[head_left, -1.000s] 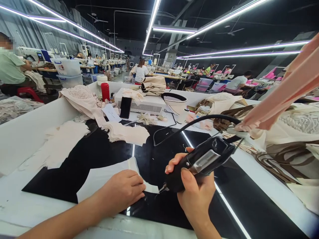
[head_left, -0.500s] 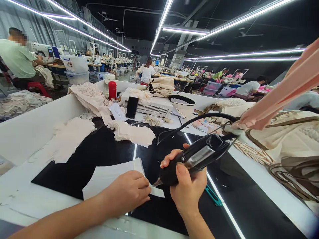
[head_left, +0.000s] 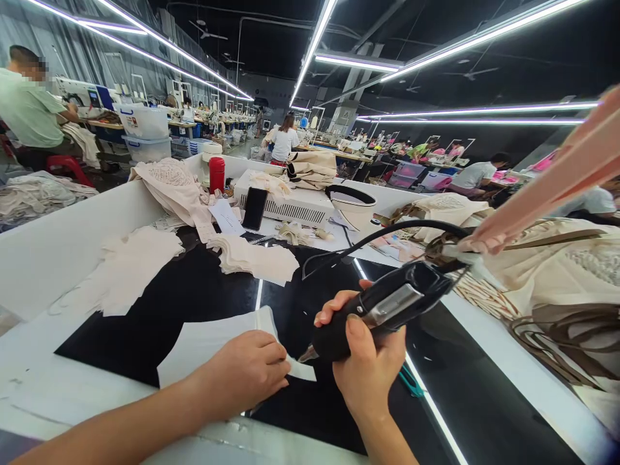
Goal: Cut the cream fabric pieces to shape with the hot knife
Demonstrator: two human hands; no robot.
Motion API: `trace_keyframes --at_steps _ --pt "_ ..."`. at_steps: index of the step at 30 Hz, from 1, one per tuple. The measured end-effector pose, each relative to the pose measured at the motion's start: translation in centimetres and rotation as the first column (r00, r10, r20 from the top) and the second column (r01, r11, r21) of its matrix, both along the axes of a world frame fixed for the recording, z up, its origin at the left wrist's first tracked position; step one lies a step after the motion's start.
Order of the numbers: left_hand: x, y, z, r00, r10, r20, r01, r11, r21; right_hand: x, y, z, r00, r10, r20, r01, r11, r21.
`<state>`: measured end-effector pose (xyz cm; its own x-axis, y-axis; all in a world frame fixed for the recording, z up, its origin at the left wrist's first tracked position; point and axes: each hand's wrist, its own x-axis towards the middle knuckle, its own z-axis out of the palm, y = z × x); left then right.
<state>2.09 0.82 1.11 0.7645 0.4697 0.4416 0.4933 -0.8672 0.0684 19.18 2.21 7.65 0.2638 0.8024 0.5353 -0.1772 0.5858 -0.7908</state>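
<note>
My right hand (head_left: 371, 361) is wrapped round a black handheld tool (head_left: 382, 310) with a silver panel and a pointed metal tip. The tip meets the edge of a white fabric piece (head_left: 208, 339) lying on the glossy black board (head_left: 130, 342). On that fabric rests my left hand (head_left: 252, 371), its fingers together near the tip, pressing the piece down. From the tool's rear end a black cable (head_left: 411, 224) curves away, and a pink cloth strip (head_left: 542, 184) is tied there, running up to the right.
Stacked cream pieces (head_left: 252, 258) and loose pale pieces (head_left: 140, 261) lie beyond the fabric. Behind stand a phone (head_left: 254, 208), a red bottle (head_left: 217, 174) and a white box (head_left: 300, 206). A teal tool (head_left: 411, 382) lies near my right wrist. Cream garments (head_left: 557, 258) are piled at right.
The view has shifted slightly. My right hand and the tool have moved a little to the right relative to the fabric. My left hand stays on the piece.
</note>
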Motion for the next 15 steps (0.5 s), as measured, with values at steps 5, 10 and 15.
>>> trace_keyframes --at_steps 5,10,15 --pt "-0.06 -0.13 0.13 1.0 0.005 -0.009 -0.004 1.0 0.013 0.82 -0.16 -0.05 0.999 -0.035 -0.006 0.035 0.999 -0.026" --pt "-0.16 -0.16 0.01 1.0 0.007 0.015 -0.007 1.0 0.003 0.87 -0.29 -0.34 0.999 -0.044 0.018 0.045 0.998 -0.039" --pt "-0.23 -0.19 0.27 1.0 0.007 0.018 -0.006 1.0 -0.012 0.39 -0.84 0.18 0.999 -0.001 -0.05 0.0 1.0 -0.016"
